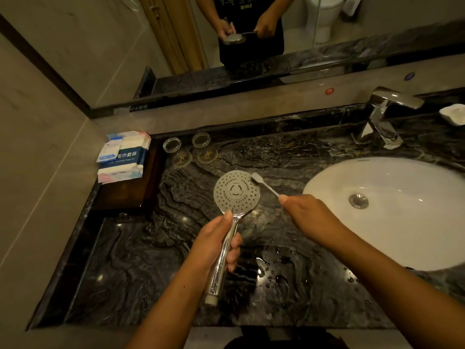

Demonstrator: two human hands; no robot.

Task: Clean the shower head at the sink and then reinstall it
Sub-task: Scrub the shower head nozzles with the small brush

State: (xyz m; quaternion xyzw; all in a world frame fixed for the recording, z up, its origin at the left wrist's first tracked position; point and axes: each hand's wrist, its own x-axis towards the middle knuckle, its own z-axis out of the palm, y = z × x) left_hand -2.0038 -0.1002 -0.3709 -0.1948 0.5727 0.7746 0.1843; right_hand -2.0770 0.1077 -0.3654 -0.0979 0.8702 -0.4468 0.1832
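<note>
A chrome shower head with a round, nozzle-dotted face turned up is held over the dark marble counter. My left hand grips its handle, whose open end points back toward me. My right hand holds a white toothbrush by the handle. The brush's bristle end lies at the upper right rim of the spray face. The white oval sink is to the right of both hands.
A chrome faucet stands behind the sink, with a white soap dish at the far right. Wrapped towel packs sit on a dark tray at the left, next to two glass coasters. Water drops lie on the counter near the front.
</note>
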